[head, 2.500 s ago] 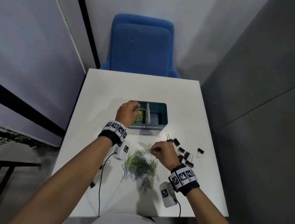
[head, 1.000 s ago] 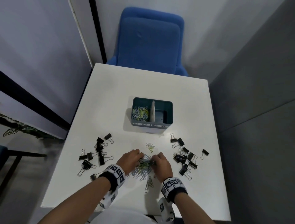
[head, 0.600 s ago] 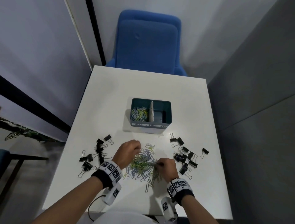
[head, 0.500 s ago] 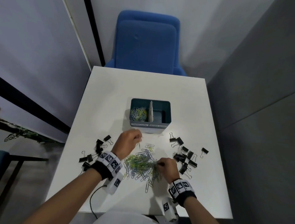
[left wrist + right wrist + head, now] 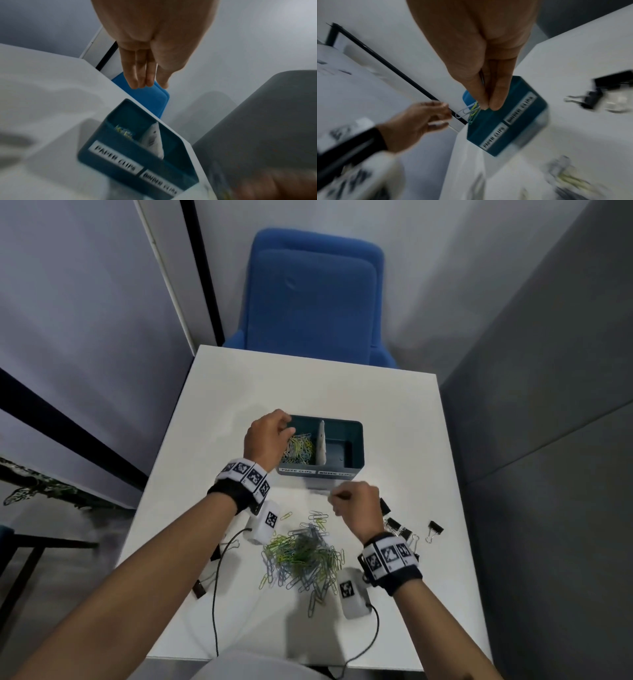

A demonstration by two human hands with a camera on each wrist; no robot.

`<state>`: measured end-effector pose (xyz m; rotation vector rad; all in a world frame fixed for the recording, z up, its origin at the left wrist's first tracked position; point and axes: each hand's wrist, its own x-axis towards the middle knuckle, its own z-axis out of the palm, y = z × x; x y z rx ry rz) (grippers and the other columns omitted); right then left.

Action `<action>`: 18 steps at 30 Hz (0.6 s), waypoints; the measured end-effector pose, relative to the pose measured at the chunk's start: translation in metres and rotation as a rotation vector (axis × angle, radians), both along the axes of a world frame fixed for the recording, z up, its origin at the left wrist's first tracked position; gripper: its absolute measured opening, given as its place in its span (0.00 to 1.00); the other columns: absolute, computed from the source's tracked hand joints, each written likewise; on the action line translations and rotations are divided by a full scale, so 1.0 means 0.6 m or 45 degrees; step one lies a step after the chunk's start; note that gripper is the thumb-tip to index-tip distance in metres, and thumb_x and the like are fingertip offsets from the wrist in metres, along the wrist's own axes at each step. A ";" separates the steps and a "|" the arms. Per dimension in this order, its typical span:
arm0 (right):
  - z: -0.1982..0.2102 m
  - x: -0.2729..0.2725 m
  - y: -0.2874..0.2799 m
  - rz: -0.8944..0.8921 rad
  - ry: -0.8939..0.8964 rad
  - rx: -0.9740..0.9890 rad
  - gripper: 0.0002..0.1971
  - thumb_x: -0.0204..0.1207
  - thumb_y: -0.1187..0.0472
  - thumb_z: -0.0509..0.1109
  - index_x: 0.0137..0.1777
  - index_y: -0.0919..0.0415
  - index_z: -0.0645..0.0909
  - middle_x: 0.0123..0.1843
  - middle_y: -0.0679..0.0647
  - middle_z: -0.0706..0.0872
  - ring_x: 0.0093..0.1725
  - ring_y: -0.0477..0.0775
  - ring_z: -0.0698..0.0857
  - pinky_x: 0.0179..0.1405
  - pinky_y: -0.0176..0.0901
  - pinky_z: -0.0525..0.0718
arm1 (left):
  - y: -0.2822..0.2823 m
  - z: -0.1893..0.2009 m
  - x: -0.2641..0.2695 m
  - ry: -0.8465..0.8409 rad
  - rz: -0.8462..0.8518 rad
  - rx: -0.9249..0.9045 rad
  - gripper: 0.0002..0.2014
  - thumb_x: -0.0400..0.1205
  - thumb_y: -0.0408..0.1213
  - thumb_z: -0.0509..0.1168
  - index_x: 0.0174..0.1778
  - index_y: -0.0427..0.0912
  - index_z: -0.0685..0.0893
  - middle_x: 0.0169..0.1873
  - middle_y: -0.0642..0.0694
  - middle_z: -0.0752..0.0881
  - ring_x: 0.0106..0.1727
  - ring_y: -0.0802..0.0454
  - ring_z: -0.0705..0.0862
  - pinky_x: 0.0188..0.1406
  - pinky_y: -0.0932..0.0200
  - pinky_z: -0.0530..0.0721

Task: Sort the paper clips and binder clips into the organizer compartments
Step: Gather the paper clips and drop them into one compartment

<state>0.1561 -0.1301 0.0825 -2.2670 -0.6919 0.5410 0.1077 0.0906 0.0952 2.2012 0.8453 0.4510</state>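
Pinched tight between right hand (image 5: pixel 485 106) thumb and fingertips, a few paper clips (image 5: pixel 471 112) dangle long-axis down just short of the organizer (image 5: pixel 352 440), left hand (image 5: pixel 265 438) loose and empty over the paper-clip side, so carry them past the rim before letting go

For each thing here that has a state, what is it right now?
Left hand: fingers straight, over the paper-clip compartment, holding nothing.
Right hand: pinching a few paper clips.
Organizer: left compartment part-filled with clips, right compartment bare.
Paper clip pile: loose on the table.
Binder clips: loose on the table.
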 end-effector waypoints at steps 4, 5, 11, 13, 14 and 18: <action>0.040 0.040 0.085 -0.023 -0.126 0.069 0.03 0.74 0.65 0.76 0.42 0.59 0.91 0.35 0.49 0.90 0.32 0.43 0.84 0.36 0.30 0.81 | -0.027 -0.054 -0.067 0.139 -0.030 0.054 0.04 0.81 0.36 0.67 0.47 0.48 0.86 0.42 0.51 0.89 0.41 0.52 0.87 0.41 0.55 0.86; 0.047 0.048 0.104 -0.034 -0.149 0.087 0.04 0.73 0.67 0.76 0.43 0.59 0.91 0.37 0.51 0.91 0.34 0.45 0.86 0.38 0.32 0.83 | -0.034 -0.071 -0.084 0.205 -0.072 0.040 0.05 0.82 0.35 0.66 0.46 0.49 0.85 0.41 0.51 0.90 0.40 0.51 0.87 0.38 0.57 0.85; 0.024 0.054 0.123 -0.028 -0.209 0.044 0.11 0.75 0.71 0.70 0.52 0.60 0.89 0.46 0.54 0.92 0.45 0.52 0.88 0.49 0.42 0.87 | -0.097 -0.160 -0.160 0.801 -0.384 -0.004 0.22 0.83 0.44 0.63 0.72 0.44 0.69 0.66 0.43 0.78 0.63 0.45 0.78 0.57 0.50 0.80; -0.010 0.039 0.095 0.017 -0.171 -0.015 0.10 0.74 0.71 0.69 0.47 0.59 0.89 0.45 0.54 0.91 0.43 0.51 0.86 0.47 0.42 0.86 | -0.120 -0.175 -0.175 0.926 -0.511 -0.064 0.33 0.84 0.49 0.60 0.81 0.41 0.56 0.79 0.43 0.64 0.77 0.42 0.65 0.70 0.45 0.73; -0.034 0.028 0.078 0.062 -0.148 -0.068 0.10 0.74 0.71 0.68 0.46 0.58 0.88 0.45 0.54 0.90 0.42 0.51 0.85 0.47 0.42 0.84 | -0.131 -0.180 -0.182 0.976 -0.586 -0.083 0.36 0.85 0.52 0.59 0.84 0.43 0.50 0.83 0.44 0.55 0.82 0.43 0.56 0.77 0.44 0.66; -0.131 -0.014 0.005 0.356 0.077 -0.413 0.37 0.72 0.63 0.76 0.79 0.45 0.66 0.82 0.58 0.66 0.77 0.59 0.69 0.72 0.56 0.75 | -0.167 -0.198 -0.203 1.053 -0.837 0.134 0.40 0.84 0.59 0.54 0.84 0.41 0.44 0.84 0.44 0.39 0.84 0.44 0.42 0.79 0.41 0.60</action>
